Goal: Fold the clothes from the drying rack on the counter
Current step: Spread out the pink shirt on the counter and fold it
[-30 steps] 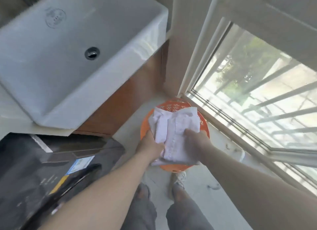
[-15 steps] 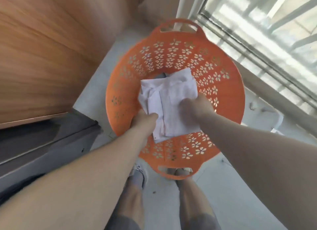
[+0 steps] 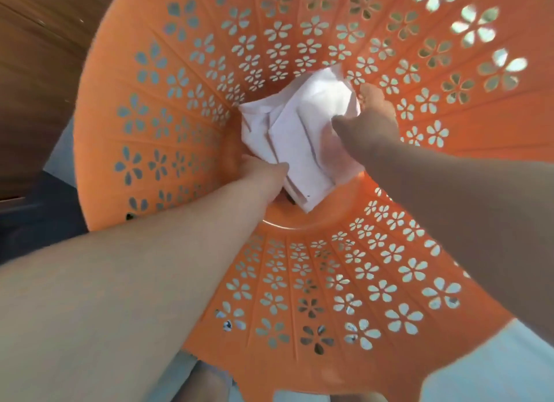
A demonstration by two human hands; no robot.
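At nine to eleven o'clock, a brown wood-grain cabinet panel (image 3: 36, 80), dark strip below it at the left edge. Filling most of the view, an orange plastic laundry basket (image 3: 156, 125), seen from straight above, walls pierced all round with flower-shaped cut-outs, pale floor showing through them. Reaching in from seven o'clock, a bare left forearm ending in the left hand (image 3: 259, 173), thumb laid on top of the near left edge of the folded white garment (image 3: 295, 131) and fingers out of sight beneath it, clamped on the cloth. Folded white garment down in the middle of the basket, at its bottom, creased into a rough rectangle with a narrower fold lying across its top; two small dark specks near its six o'clock corner. Whether resting fully on the basket floor or held just above it cannot be told. Coming in from four o'clock, a darker, shadowed right forearm ending in the right hand (image 3: 373, 116), thumb over the garment's two o'clock side and fingers curled round its edge, gripping it. At six o'clock, beneath the basket rim, pale floor (image 3: 524, 371) and part of a leg.
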